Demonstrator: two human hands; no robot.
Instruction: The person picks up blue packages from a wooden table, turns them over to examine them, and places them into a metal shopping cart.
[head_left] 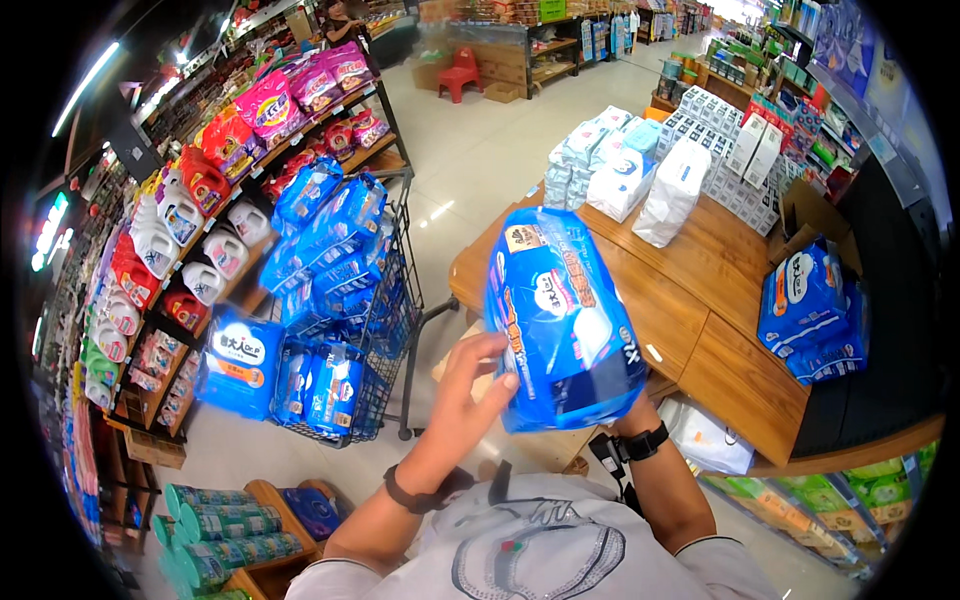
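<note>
In front of me is a blue plastic diaper pack (pixel 560 320), tilted, its printed front toward me. My left hand (pixel 468 385) touches its left side, thumb at the front edge and fingers curled along it. My right hand (pixel 640 416) is at its lower right, mostly hidden behind the pack, and appears to hold it from beneath. To the left, a wire shopping cart (pixel 372 400) is heaped with more blue packs (pixel 335 225). One blue pack (pixel 240 362) sticks out at the cart's near left.
A wooden counter (pixel 660 310) spans the right, bearing white packs (pixel 674 190), stacked patterned boxes (pixel 710 130) and blue packs (pixel 805 300). Detergent shelves (pixel 190 240) line the left. Green canisters (pixel 230 525) stand at lower left; a red stool (pixel 461 75) sits farther off.
</note>
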